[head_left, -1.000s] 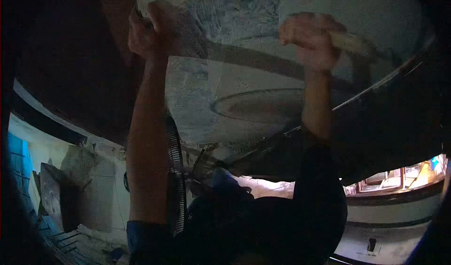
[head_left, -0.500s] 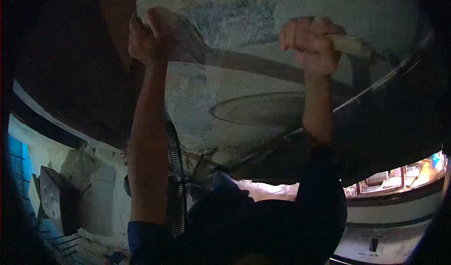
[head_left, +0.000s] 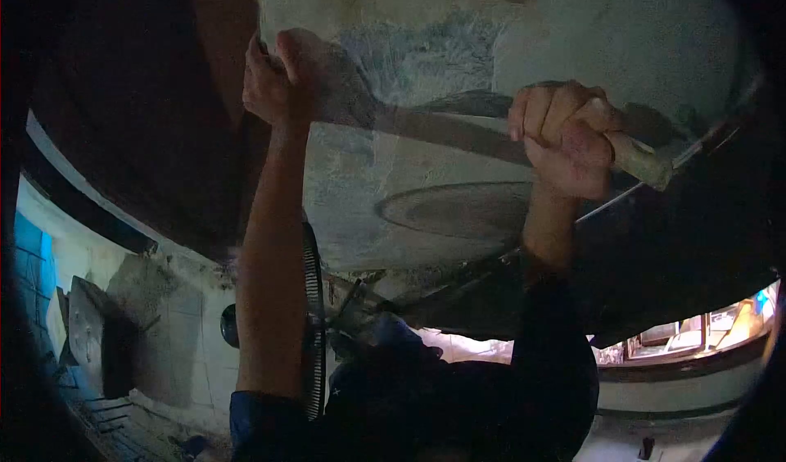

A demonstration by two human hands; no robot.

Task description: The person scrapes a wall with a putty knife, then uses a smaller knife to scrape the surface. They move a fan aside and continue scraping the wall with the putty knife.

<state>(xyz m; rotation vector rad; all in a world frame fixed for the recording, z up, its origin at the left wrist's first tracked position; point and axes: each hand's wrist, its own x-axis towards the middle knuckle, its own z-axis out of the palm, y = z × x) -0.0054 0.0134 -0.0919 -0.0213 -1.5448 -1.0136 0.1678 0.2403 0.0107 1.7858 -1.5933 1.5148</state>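
My right hand (head_left: 565,138) is closed in a fist round a pale, stubby handle (head_left: 643,159), whose end sticks out to the lower right. A dark shape like a flat blade (head_left: 467,101) lies left of the fist, over a pale, mottled surface (head_left: 344,183). My left hand (head_left: 278,81) has its fingers curled and its thumb up, beside the border where the pale surface meets a dark brown area (head_left: 217,36). Whatever is between its fingers I cannot make out. Shadows of the arms fall across the surface between the hands.
A worn oval ring mark (head_left: 458,208) shows on the pale surface. Beyond its lower edge, a black fan guard (head_left: 313,323) stands behind my left forearm. A grey box-like object (head_left: 90,335) is at the lower left, and bright openings (head_left: 688,331) are at the lower right.
My right fist has come down and slightly right in view, with the handle now slanting more steeply. The left hand has shifted slightly, along with the whole view.
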